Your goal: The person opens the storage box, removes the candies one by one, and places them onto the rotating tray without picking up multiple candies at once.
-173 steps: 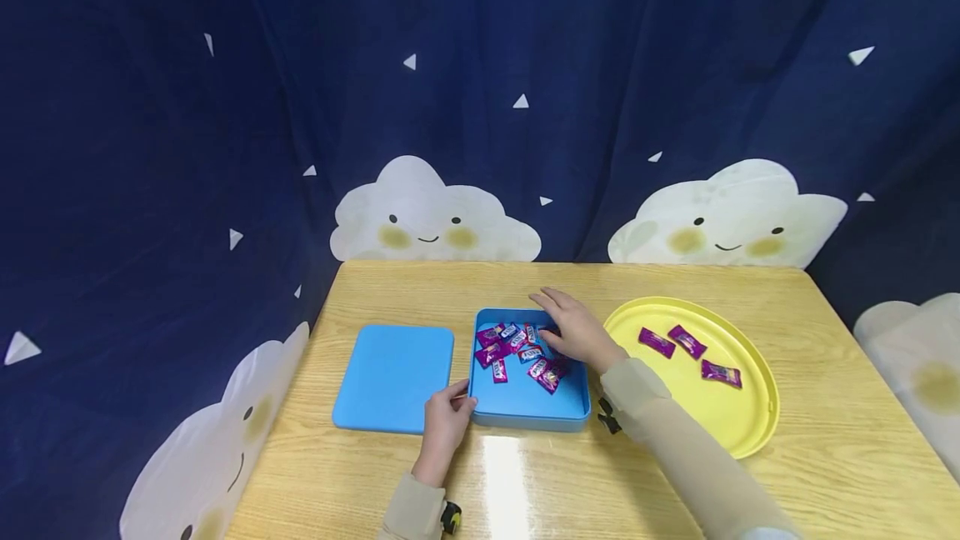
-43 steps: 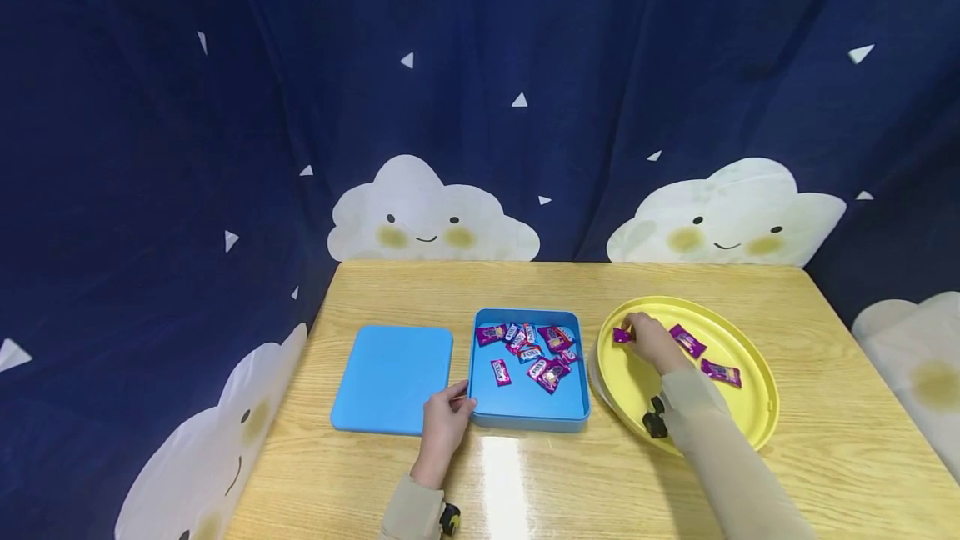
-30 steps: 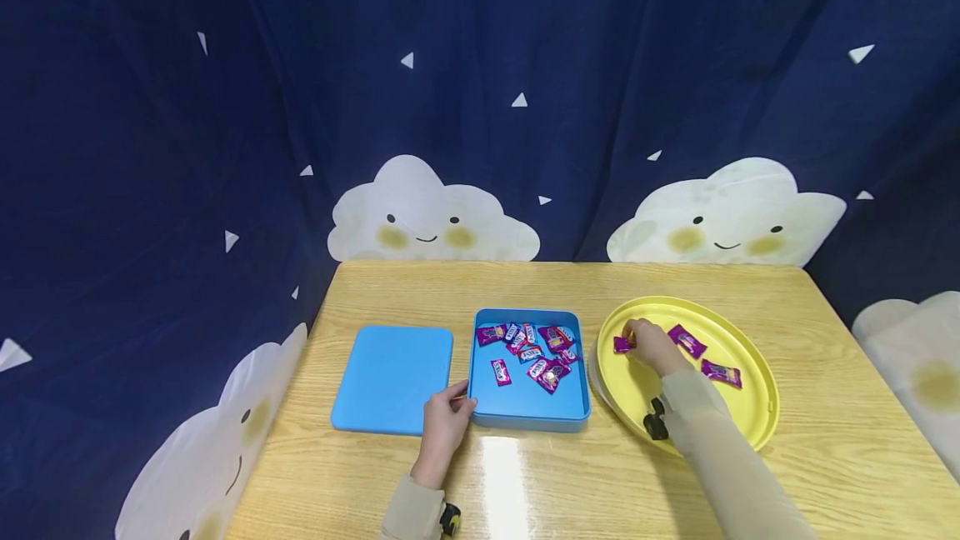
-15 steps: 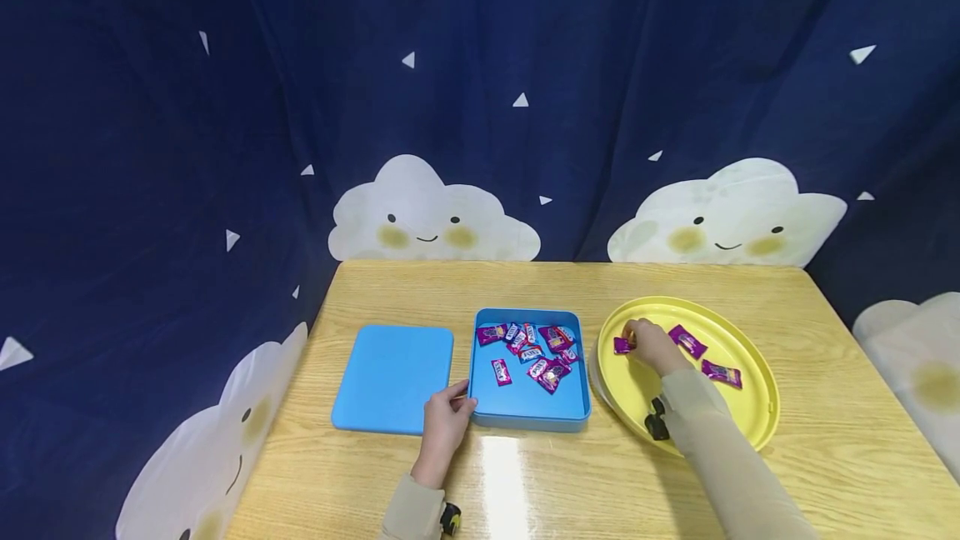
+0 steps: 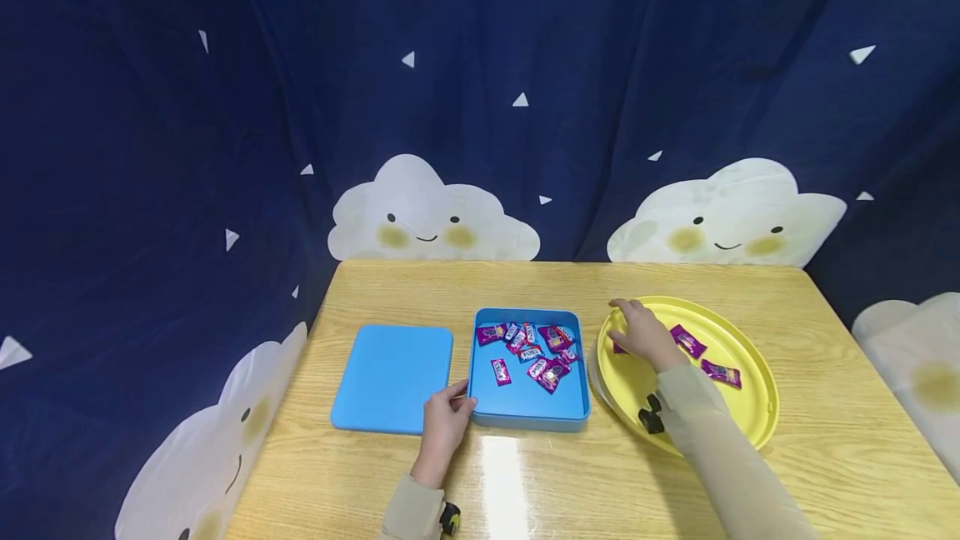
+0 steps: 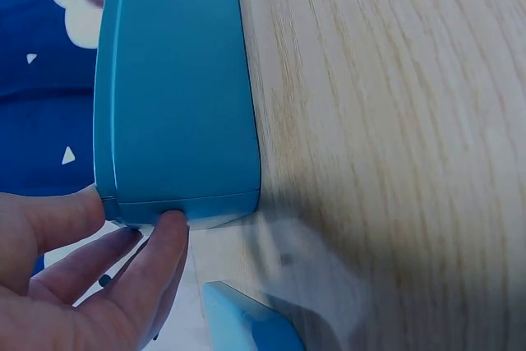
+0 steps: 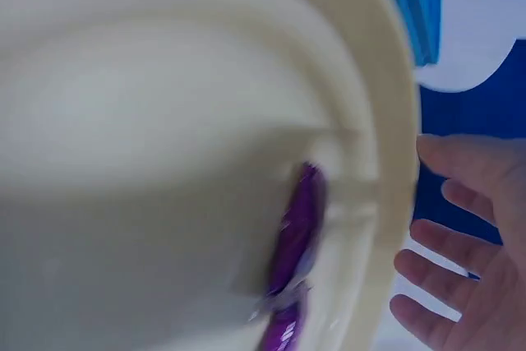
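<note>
My left hand holds the near left corner of an open blue box, thumb at the rim and fingers against the outer wall, as the left wrist view shows. Several candies in purple, red and blue wrappers lie in the box. My right hand, fingers spread and holding nothing, hovers over the left side of a round yellow tray. Partly hidden beneath it, a purple-wrapped candy lies inside the tray's rim; the right wrist view shows this candy close up, beside the open hand.
Two more purple candies, one nearer the middle and one to the right, lie on the tray. A flat blue square lid rests left of the box. A dark blue curtain stands behind the wooden table.
My right hand went from above the box to the tray, pinched a purple candy near the left rim, and has now let go, fingers spread and raised. My left hand stays on the box.
</note>
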Demonstrator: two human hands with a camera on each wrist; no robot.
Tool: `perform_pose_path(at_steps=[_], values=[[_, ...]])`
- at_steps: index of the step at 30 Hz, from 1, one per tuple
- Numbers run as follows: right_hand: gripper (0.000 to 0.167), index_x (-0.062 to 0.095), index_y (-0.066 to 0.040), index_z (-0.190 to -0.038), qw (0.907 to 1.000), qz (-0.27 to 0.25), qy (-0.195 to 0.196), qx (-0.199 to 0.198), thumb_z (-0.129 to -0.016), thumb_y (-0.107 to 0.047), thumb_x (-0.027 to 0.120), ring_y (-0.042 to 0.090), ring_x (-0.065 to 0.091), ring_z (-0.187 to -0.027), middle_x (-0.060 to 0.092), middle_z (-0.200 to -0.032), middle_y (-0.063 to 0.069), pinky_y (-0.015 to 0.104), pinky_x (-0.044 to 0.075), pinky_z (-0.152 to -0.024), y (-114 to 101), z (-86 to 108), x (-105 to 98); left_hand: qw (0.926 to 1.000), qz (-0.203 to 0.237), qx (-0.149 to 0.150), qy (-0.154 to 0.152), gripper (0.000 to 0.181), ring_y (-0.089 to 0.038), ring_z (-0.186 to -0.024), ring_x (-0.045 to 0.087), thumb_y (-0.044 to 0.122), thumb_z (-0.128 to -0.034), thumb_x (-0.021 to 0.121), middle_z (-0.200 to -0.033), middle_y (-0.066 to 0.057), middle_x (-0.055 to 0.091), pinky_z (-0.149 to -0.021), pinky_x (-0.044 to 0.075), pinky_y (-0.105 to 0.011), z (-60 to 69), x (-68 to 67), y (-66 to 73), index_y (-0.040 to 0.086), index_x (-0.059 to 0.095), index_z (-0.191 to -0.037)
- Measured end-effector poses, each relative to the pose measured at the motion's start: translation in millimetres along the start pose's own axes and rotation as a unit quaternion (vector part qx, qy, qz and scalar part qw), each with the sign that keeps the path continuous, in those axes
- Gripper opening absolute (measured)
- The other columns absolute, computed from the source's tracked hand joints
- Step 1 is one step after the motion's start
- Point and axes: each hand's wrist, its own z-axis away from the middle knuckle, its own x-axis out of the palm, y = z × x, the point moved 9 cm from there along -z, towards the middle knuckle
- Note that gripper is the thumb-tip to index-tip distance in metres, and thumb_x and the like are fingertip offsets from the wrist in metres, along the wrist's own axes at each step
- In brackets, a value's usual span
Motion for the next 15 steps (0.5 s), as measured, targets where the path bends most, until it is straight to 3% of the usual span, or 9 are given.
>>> perform_pose_path(at_steps=[8, 15], values=[[0.067, 0.037, -0.003, -0.138, 0.998, 0.0, 0.024, -0.058, -0.083, -0.024, 0.067, 0.048, 0.036, -0.122, 0.036, -0.136, 0.03, 0.058, 0.031, -0.099, -44.7, -7.8, -1.9, 0.9999, -0.003, 0.01, 0.002, 0.034, -0.026, -0.087, 0.064, -0.001, -0.0835, 0.062, -0.107, -0.023, 0.062, -0.068, 0.054, -0.028, -0.8, -0.5, 0.0, -0.009, 0.058, -0.116], [0.073, 0.034, -0.011, -0.142, 0.9948, 0.038, 0.003, -0.094, -0.082, -0.032, 0.068, 0.044, 0.029, -0.129, 0.031, -0.143, 0.024, 0.058, 0.022, -0.104, -77.5, -15.9, 16.5, 0.9999, -0.007, 0.009, 0.004, 0.033, -0.026, -0.086, 0.063, -0.001, -0.0841, 0.062, -0.106, -0.022, 0.063, -0.066, 0.054, -0.026, -1.4, -0.4, -0.2, -0.008, 0.059, -0.116]])
